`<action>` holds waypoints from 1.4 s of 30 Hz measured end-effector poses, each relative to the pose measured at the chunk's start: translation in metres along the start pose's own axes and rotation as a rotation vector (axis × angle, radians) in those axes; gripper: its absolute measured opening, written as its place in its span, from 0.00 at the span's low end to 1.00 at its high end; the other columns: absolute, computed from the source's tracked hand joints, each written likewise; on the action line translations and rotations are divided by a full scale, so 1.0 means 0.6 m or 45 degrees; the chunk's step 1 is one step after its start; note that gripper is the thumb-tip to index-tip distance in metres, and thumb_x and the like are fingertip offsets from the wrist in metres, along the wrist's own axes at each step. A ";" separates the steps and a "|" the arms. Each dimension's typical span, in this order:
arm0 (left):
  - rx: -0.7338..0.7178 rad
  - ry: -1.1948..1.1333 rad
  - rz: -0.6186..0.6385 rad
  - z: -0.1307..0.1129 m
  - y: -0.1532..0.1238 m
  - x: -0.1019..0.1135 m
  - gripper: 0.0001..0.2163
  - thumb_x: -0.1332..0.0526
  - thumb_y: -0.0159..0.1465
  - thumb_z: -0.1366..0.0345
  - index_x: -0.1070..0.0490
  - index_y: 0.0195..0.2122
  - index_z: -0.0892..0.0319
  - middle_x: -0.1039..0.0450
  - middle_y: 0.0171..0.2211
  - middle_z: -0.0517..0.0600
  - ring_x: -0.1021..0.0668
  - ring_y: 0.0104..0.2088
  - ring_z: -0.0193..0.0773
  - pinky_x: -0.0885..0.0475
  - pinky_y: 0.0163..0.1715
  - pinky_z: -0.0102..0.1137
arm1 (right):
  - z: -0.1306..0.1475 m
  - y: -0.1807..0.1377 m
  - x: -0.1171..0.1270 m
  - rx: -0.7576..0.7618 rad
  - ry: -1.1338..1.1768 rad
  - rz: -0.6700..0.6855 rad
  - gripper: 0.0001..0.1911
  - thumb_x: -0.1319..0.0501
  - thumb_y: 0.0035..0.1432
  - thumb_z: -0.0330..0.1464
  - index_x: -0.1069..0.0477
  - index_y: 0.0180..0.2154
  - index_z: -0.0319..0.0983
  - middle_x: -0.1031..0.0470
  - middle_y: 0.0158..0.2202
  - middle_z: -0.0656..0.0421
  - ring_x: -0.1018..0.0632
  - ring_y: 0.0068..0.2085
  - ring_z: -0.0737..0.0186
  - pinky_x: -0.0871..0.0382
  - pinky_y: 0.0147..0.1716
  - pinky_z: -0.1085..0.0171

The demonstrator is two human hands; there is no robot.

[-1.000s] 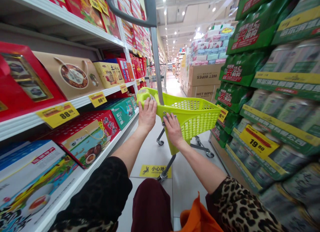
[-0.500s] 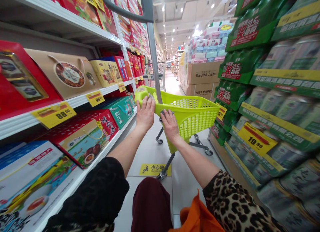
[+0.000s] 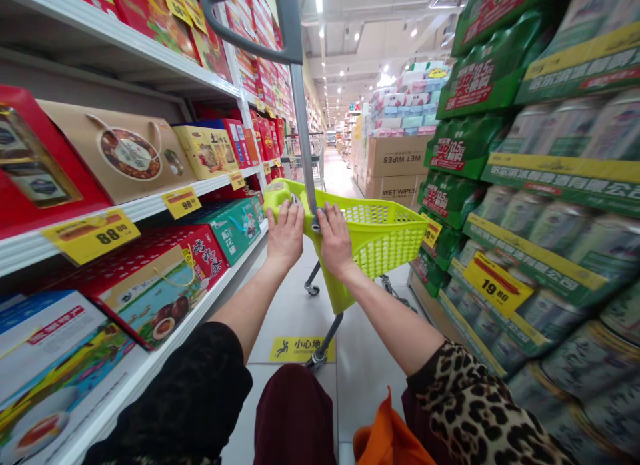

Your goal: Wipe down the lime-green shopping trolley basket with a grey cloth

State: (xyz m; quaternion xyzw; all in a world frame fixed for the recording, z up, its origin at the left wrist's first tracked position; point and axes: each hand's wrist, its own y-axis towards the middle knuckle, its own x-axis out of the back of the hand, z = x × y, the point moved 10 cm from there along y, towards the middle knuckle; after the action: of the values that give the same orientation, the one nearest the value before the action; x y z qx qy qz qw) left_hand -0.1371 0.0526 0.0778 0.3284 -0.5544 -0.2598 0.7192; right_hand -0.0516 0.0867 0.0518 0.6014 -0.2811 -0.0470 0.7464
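Ahead of my knees stands a small lime-green shopping cart point(image 3: 385, 235) with a perforated basket, grey legs and castors. My left hand point(image 3: 286, 235) lies over the rim at its rear left corner, fingers bent over the edge. My right hand point(image 3: 334, 239) grips the rim beside the foot of a grey upright pole point(image 3: 304, 131), thumb side towards the pole. A dark grey loop handle point(image 3: 255, 45) tops this pole. Both palms' undersides are hidden. An orange cloth-like thing point(image 3: 393, 431) lies by my right thigh.
Gift boxes point(image 3: 120, 148) fill the white shelves on the left. Stacked packs of drink cans point(image 3: 545, 218) line the right side. Farther ahead are wet-wipes cartons point(image 3: 397, 156) and a metal trolley point(image 3: 305, 151). A yellow caution sticker point(image 3: 300, 349) marks the tiled floor.
My right hand has shifted slightly up and left along the rim, nearer the pole. The cart sits a little farther left in view, and the shelves and can packs have shifted left too.
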 end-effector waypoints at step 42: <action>-0.009 0.005 0.062 -0.018 -0.001 0.014 0.26 0.48 0.56 0.72 0.44 0.58 0.67 0.42 0.60 0.61 0.48 0.63 0.51 0.60 0.61 0.52 | -0.007 -0.099 -0.036 0.057 -0.034 0.065 0.23 0.53 0.60 0.22 0.38 0.56 0.37 0.40 0.60 0.51 0.51 0.65 0.57 0.45 0.59 0.51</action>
State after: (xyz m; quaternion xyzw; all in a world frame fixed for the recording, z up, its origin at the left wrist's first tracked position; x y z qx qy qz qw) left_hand -0.1246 0.0484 0.0808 0.3129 -0.5599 -0.2435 0.7275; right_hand -0.0521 0.0830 -0.0116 0.6099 -0.3074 -0.0298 0.7299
